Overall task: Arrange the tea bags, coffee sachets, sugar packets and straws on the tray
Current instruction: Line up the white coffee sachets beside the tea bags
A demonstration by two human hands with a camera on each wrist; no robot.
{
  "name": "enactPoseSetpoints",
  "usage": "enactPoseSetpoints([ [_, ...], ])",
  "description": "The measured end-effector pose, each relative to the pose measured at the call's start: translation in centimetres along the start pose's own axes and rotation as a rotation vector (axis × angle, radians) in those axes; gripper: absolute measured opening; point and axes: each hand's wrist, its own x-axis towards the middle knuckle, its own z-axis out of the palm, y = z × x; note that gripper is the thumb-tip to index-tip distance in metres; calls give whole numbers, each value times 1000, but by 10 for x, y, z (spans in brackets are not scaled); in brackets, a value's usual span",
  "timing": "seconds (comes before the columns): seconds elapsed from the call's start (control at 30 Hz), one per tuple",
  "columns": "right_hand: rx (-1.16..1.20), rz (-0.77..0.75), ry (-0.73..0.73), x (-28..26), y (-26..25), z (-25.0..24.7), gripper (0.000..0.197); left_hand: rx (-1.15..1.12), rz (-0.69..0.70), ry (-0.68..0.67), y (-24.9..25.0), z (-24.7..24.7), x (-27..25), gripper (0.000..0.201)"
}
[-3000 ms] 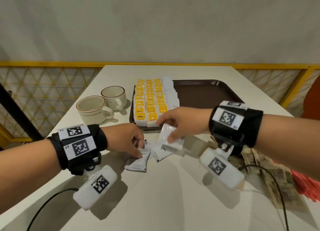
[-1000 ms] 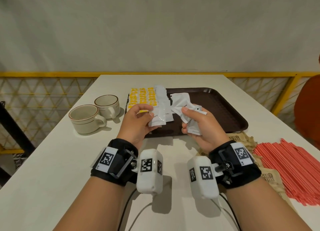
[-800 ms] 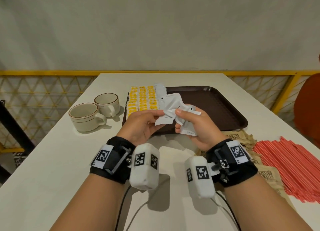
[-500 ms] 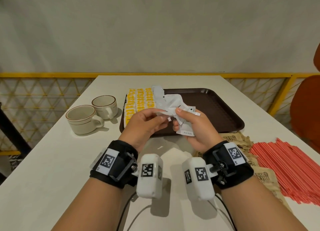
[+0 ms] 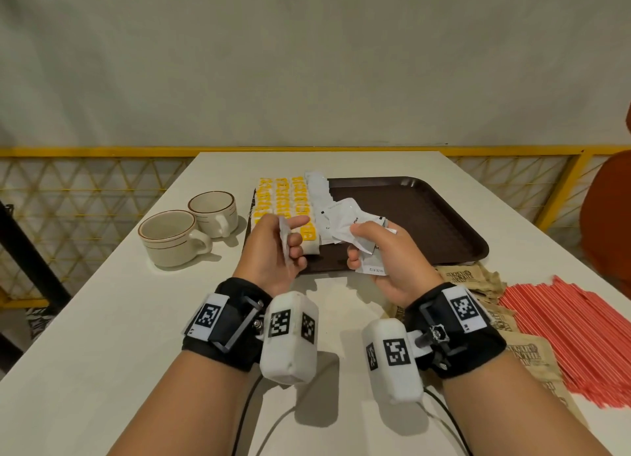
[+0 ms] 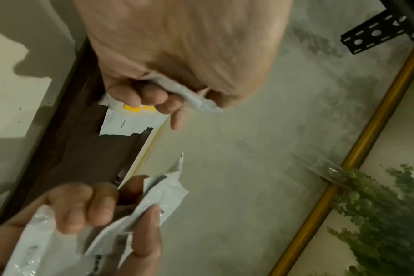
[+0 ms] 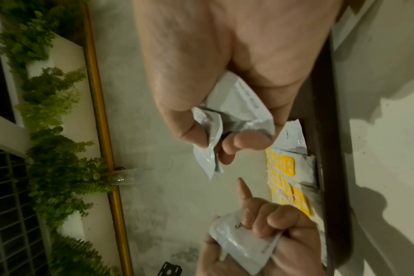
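We see our left hand (image 5: 273, 247) held up over the near edge of the tray (image 5: 426, 216), palm turned inward, with its fingers curled around one thin white sachet (image 5: 284, 240) that stands on edge; the first finger sticks out straight. Our right hand (image 5: 379, 261) is just beside it, not touching, and its thumb and curled fingers pinch a bunch of white sachets (image 5: 345, 223) that look shiny, smooth and crinkly. The tray is dark brown, flat, with a low rim and round corners. On its left part lie neat rows of tea bags (image 5: 290, 199) with yellow tags, and next to them a row of flat white coffee sachets (image 5: 317, 191). The right part of the tray is bare brown. The tray sits on a smooth white table (image 5: 102, 353). To the right of the tray, on the table, lie brown paper sugar packets (image 5: 467, 279), rough and wrinkled, and beside them a big pile of thin red straws (image 5: 563, 329). Two round cream cups (image 5: 191, 230) with handles stand left of the tray, touching each other.
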Motion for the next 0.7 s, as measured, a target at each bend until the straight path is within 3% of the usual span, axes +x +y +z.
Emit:
enactPoseSetpoints([
  [0.07,-31,-12,3,0,1,1,5,47,-25,-45,1,-1,0,42],
  [0.23,-234,-58,-74,-5,3,5,10,131,48,-60,-6,2,1,16],
  [0.33,-326,-31,-163,-9,4,7,11,146,113,-76,-9,2,0,14],
  [0.47,-216,-61,0,-4,2,3,7,72,163,60,-6,-4,5,14],
  [0.57,-90,-102,94,-2,-4,-1,7,46,128,83,-3,-6,6,14],
  [0.63,-92,-118,13,-4,-5,0,10,8,64,1,-2,-5,3,13],
  [0.7,-157,-131,-134,-8,-4,1,21,-40,-19,-109,-1,-4,-1,24],
])
